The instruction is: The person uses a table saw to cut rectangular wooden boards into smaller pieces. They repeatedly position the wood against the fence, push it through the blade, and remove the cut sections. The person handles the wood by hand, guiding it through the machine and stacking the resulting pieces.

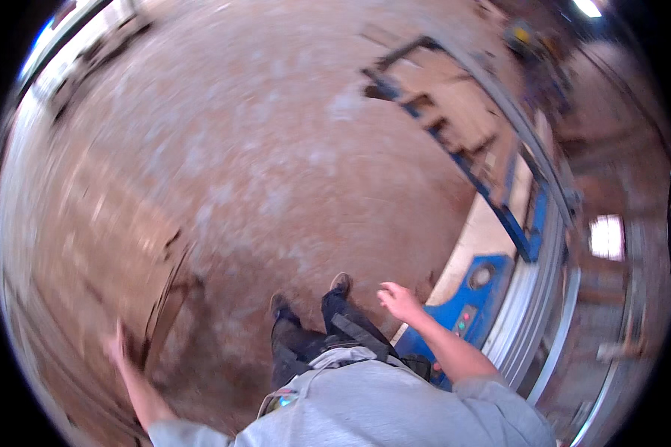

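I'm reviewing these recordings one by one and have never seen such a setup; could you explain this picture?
There's no robot here. A fisheye camera on a person's head looks down, so straight edges bend. Their grey shirt shows at the bottom. The right hand, with nothing visible in it, is near a blue control panel. The blurred left hand is out by a broad brown surface; I can't tell whether it touches or holds anything. Ahead on the right, brown board-like pieces appear within a blue frame; blur hides what supports them.
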Motion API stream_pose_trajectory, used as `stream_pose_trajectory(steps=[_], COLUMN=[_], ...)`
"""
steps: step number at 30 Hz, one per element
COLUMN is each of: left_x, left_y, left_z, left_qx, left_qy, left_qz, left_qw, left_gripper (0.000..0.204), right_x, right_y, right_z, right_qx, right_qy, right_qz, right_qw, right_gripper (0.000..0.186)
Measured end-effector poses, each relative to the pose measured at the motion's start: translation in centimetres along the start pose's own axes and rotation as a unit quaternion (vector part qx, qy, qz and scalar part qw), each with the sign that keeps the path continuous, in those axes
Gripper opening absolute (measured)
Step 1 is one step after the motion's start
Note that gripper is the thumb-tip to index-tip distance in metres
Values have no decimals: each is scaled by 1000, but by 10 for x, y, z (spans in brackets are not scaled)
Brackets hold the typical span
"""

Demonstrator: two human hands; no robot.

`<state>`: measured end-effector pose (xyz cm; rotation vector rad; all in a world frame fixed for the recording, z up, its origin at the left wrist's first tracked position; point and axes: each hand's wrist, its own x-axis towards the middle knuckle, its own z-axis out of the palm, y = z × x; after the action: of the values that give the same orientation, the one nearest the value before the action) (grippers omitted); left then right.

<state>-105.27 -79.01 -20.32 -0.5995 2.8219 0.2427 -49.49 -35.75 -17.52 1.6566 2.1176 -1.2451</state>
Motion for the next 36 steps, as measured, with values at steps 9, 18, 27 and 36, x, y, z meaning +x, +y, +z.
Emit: stream_pose_trajectory(steps=[9,18,27,36], left_x=[-151,-585,-792,-828], left_y=[135,404,570,562], left_z=[115,190,236,245], left_qx=[-45,-253,-350,-327], left_qy=[-3,-578,-789,-801], left_qz=[343,402,87,12], left_qw=[938,664,497,501], left_gripper=[49,54,33,34], right_x=[31,53,48,98], right_y=[121,209,274,295], right_z=[-49,-167,-242,-393], right_qx=[177,272,390,12], right_qy=[92,178,355,505], right_qz=[33,79,159,139], right_qw=[979,943,835,852], right_gripper=[41,38,32,32])
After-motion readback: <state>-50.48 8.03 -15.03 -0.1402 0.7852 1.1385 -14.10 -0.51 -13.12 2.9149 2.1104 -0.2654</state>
